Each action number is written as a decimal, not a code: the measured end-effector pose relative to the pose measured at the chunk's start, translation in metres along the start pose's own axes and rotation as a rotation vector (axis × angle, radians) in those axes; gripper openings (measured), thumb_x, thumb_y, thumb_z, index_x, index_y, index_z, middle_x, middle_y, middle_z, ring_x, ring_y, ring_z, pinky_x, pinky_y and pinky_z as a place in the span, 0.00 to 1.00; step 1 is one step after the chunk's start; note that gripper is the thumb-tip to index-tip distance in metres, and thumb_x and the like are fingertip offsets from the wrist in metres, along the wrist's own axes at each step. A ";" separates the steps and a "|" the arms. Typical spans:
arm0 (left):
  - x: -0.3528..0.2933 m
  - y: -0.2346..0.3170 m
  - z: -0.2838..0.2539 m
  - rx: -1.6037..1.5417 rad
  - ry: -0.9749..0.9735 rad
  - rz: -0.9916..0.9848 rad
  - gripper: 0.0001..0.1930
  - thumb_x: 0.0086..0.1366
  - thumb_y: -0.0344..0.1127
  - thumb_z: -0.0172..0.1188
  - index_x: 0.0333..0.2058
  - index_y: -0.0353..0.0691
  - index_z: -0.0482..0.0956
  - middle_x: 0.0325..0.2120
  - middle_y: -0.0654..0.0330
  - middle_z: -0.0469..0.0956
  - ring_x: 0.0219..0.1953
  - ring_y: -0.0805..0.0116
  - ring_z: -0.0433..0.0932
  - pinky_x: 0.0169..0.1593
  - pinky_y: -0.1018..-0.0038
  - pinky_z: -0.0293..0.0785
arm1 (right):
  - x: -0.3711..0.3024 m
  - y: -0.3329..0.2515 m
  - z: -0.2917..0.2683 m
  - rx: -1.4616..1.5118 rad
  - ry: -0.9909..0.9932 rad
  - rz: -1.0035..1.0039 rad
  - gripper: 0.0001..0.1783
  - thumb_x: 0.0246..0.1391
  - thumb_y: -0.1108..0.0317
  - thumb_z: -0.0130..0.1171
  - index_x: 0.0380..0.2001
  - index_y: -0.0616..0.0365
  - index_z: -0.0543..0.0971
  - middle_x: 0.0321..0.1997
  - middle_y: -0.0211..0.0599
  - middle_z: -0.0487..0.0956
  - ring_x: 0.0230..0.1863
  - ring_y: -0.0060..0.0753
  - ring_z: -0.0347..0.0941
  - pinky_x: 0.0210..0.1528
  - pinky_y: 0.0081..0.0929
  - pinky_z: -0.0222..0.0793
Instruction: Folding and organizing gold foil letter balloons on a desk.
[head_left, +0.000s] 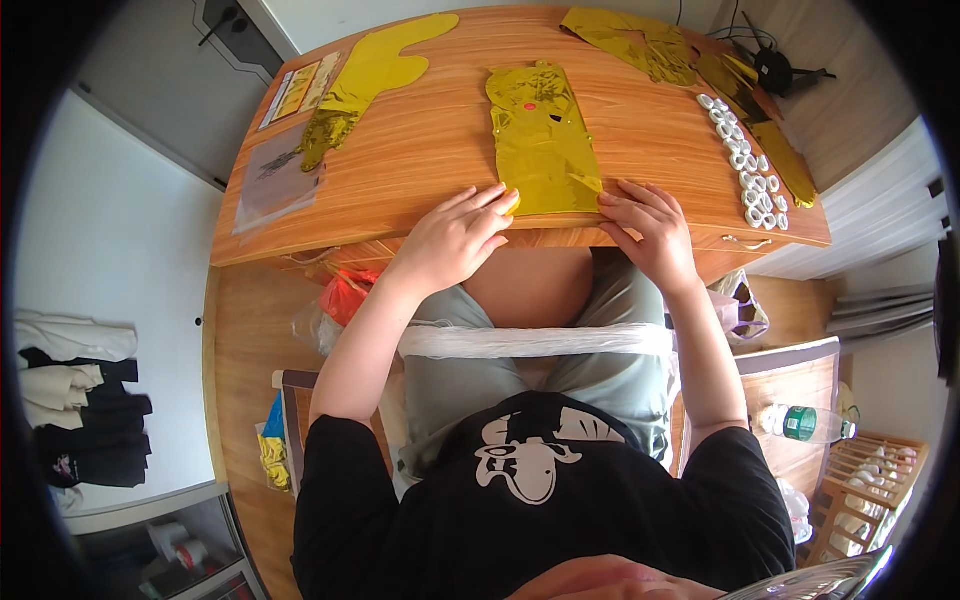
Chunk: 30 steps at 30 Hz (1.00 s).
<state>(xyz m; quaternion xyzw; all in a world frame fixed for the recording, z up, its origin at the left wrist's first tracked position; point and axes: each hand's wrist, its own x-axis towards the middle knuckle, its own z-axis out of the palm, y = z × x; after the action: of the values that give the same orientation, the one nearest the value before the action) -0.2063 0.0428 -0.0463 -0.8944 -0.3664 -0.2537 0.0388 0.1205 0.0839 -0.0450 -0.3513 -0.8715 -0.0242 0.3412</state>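
A flat, shiny yellow foil balloon (540, 150) lies lengthwise on the wooden desk, its near end at the front edge. It bears a small red spot and a black mark, and its surface is creased. My left hand (455, 238) grips the near left corner of the foil, fingertips on top and the thumb lower down by the desk edge. At the near right corner, my right hand (652, 232) has its fingertips closed on the foil, beside a small folded-up flap. Some of the fingertips' contact is hidden.
More yellow foil (385, 65) lies at the back left, near a printed card (300, 90) and a clear plastic sheet (278, 185). On the right are several white rings (745, 165), further foil (640, 45) and a black object with cables (772, 70). White strands (535, 342) cross my lap.
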 end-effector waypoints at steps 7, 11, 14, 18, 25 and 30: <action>0.006 0.016 0.002 0.082 0.037 -0.019 0.27 0.63 0.46 0.68 0.60 0.49 0.77 0.59 0.58 0.78 0.63 0.57 0.75 0.65 0.56 0.72 | -0.002 -0.007 -0.001 -0.086 -0.027 -0.054 0.21 0.53 0.65 0.70 0.51 0.45 0.83 0.50 0.28 0.83 0.57 0.39 0.76 0.67 0.47 0.65; 0.004 0.020 0.007 0.159 0.060 -0.046 0.29 0.59 0.53 0.71 0.58 0.53 0.80 0.60 0.59 0.77 0.63 0.58 0.75 0.65 0.58 0.72 | -0.006 -0.019 0.004 -0.222 -0.119 -0.096 0.32 0.52 0.61 0.70 0.62 0.35 0.77 0.53 0.31 0.77 0.59 0.40 0.70 0.69 0.53 0.59; 0.006 0.019 0.012 0.172 0.077 -0.045 0.32 0.59 0.58 0.68 0.59 0.54 0.78 0.58 0.59 0.76 0.63 0.57 0.74 0.65 0.57 0.72 | -0.007 -0.024 0.008 -0.307 -0.146 -0.107 0.37 0.52 0.55 0.69 0.67 0.28 0.72 0.56 0.34 0.71 0.62 0.42 0.66 0.71 0.59 0.54; 0.008 0.027 0.018 0.221 0.095 -0.057 0.34 0.57 0.61 0.69 0.61 0.57 0.77 0.56 0.59 0.75 0.62 0.57 0.74 0.64 0.55 0.71 | -0.006 -0.031 0.012 -0.337 -0.153 -0.095 0.36 0.54 0.47 0.66 0.67 0.25 0.71 0.58 0.37 0.70 0.63 0.44 0.65 0.72 0.60 0.51; 0.011 0.033 0.023 0.291 0.112 -0.091 0.38 0.54 0.63 0.69 0.63 0.63 0.75 0.54 0.60 0.74 0.61 0.58 0.72 0.64 0.51 0.69 | -0.009 -0.037 0.016 -0.352 -0.140 -0.031 0.34 0.55 0.44 0.65 0.66 0.26 0.72 0.60 0.38 0.71 0.66 0.43 0.65 0.72 0.60 0.48; 0.007 0.030 0.023 0.257 0.096 -0.105 0.37 0.54 0.62 0.70 0.63 0.62 0.75 0.55 0.60 0.74 0.62 0.58 0.71 0.64 0.51 0.69 | -0.016 -0.031 0.010 -0.304 -0.146 -0.003 0.32 0.55 0.50 0.66 0.64 0.34 0.74 0.63 0.33 0.72 0.69 0.39 0.64 0.74 0.59 0.43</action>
<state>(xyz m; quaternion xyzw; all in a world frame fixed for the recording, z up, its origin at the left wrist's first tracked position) -0.1720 0.0316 -0.0591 -0.8484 -0.4400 -0.2490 0.1572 0.1040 0.0539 -0.0564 -0.3986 -0.8807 -0.1307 0.2199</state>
